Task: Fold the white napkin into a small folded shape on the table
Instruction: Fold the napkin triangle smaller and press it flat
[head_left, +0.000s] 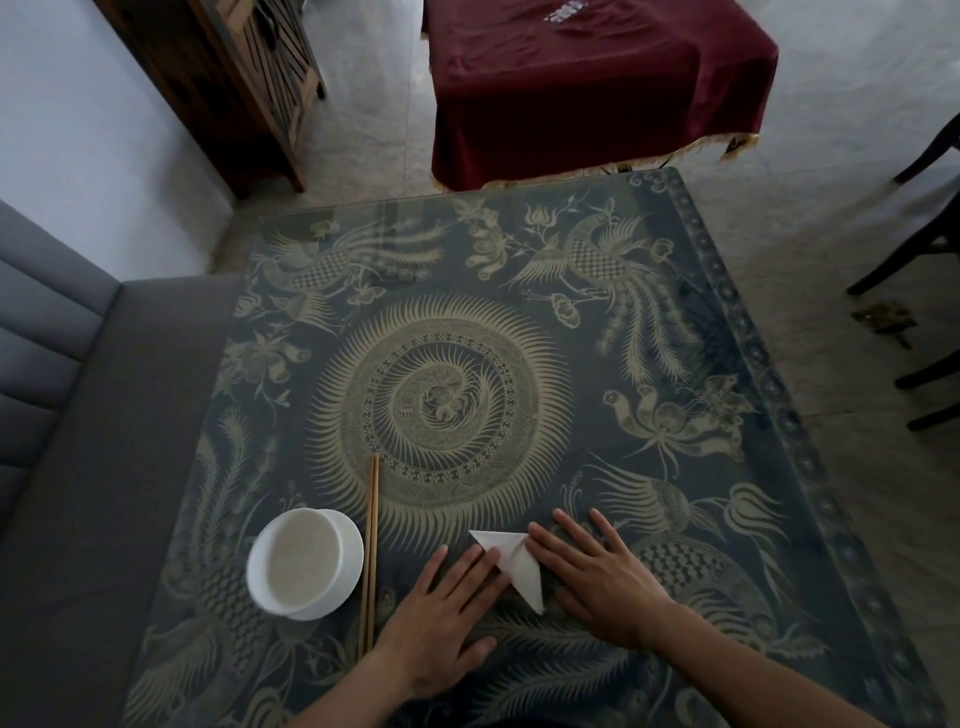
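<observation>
The white napkin lies flat near the front of the patterned table, folded into a small pointed triangular shape. My left hand rests palm down on the table, its fingertips pressing the napkin's left edge. My right hand lies flat with fingers spread, covering the napkin's right side. Neither hand grips the napkin; both press on it. Part of the napkin is hidden under my right hand.
A white bowl stands left of my hands, with a pair of chopsticks lying beside it. A grey sofa borders the table's left. Beyond are a table under a red cloth, a wooden cabinet and dark chair legs.
</observation>
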